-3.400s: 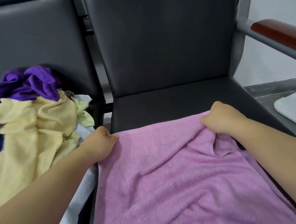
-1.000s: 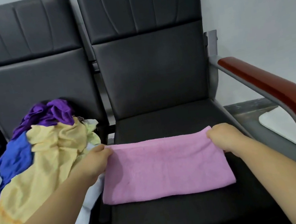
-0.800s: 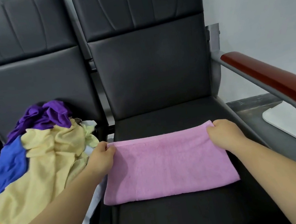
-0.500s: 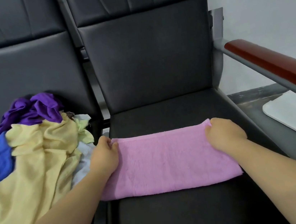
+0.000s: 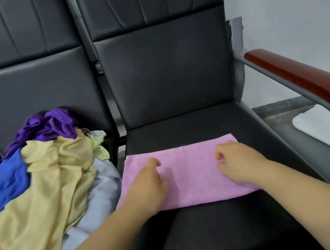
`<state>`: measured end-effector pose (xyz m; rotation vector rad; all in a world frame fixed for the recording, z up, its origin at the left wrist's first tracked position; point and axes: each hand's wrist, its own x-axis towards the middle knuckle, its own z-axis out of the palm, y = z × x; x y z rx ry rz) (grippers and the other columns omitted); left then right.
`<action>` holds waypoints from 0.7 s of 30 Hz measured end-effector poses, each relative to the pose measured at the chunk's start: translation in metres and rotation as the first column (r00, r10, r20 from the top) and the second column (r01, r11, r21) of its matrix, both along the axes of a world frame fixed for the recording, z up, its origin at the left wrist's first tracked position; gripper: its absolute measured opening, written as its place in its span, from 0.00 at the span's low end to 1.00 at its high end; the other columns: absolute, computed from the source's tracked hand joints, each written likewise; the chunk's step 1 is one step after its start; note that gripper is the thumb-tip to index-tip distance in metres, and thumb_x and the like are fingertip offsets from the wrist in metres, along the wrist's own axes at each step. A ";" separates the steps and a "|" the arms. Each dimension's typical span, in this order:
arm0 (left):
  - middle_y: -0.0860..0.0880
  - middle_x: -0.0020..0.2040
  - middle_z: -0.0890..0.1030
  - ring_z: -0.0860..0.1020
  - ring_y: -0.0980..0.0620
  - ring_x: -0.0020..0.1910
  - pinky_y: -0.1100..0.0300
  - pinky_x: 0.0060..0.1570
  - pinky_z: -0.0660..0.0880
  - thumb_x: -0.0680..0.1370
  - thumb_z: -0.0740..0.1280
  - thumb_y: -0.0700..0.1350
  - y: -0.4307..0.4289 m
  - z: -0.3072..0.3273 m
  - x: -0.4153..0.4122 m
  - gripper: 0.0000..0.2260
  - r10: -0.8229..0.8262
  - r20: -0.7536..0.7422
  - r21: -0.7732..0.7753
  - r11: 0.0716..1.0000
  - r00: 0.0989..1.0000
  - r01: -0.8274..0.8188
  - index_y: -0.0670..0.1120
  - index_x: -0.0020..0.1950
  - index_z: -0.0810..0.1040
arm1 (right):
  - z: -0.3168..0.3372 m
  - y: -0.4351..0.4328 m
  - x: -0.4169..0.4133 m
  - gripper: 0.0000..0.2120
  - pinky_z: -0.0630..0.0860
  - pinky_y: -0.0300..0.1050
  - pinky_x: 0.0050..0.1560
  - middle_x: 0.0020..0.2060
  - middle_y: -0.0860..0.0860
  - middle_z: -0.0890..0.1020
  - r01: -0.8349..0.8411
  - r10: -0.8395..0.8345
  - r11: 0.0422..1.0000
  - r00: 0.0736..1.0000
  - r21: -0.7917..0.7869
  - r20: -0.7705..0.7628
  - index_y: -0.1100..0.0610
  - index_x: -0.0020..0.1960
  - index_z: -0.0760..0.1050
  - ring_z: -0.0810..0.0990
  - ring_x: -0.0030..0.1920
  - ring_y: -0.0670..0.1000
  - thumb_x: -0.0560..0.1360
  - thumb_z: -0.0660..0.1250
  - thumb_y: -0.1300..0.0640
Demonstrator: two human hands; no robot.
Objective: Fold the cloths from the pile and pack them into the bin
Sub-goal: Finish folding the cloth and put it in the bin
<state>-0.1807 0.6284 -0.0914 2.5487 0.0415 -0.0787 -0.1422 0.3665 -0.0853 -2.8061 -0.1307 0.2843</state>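
Note:
A pink cloth (image 5: 189,174), folded into a flat band, lies across the black chair seat (image 5: 191,127). My left hand (image 5: 147,188) rests over its left half with fingers loosely curled, holding nothing. My right hand (image 5: 236,161) lies over its right half, fingers also loosely bent and not gripping. On the seat to the left sits the pile of cloths (image 5: 41,183): purple, blue, yellow and pale grey ones. The white bin (image 5: 319,127) shows partly on the floor at the right, behind the armrest.
A red-brown wooden armrest (image 5: 305,81) on a grey metal frame runs along the right side of the chair. Black backrests rise behind both seats. A grey wall stands at the right.
Both hands have let go of the pink cloth's far corners and moved inward over its top. The cloth stays folded in half on the seat.

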 end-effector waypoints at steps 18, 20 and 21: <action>0.55 0.65 0.71 0.75 0.63 0.55 0.69 0.58 0.70 0.73 0.67 0.45 0.004 -0.007 -0.053 0.20 -0.209 -0.120 -0.103 0.975 0.971 0.197 0.58 0.64 0.73 | 0.008 0.036 -0.070 0.12 0.70 0.32 0.42 0.40 0.38 0.74 -0.335 0.346 0.937 0.930 0.103 -0.121 0.42 0.50 0.75 0.76 0.47 0.46 0.72 0.73 0.56; 0.59 0.54 0.77 0.76 0.65 0.41 0.72 0.43 0.70 0.68 0.66 0.42 0.006 0.005 -0.071 0.21 -0.297 -0.225 -0.264 0.935 0.928 0.235 0.61 0.58 0.74 | 0.010 0.035 -0.069 0.12 0.76 0.38 0.48 0.44 0.39 0.76 -0.325 0.339 0.938 0.932 0.116 -0.132 0.42 0.51 0.75 0.78 0.49 0.46 0.72 0.73 0.55; 0.58 0.46 0.79 0.74 0.61 0.33 0.68 0.36 0.70 0.67 0.65 0.38 0.007 0.007 -0.078 0.23 -0.334 -0.284 -0.317 0.917 0.899 0.241 0.61 0.56 0.75 | 0.011 0.035 -0.069 0.12 0.77 0.40 0.50 0.46 0.40 0.77 -0.321 0.337 0.939 0.930 0.121 -0.144 0.43 0.52 0.76 0.78 0.50 0.46 0.73 0.73 0.55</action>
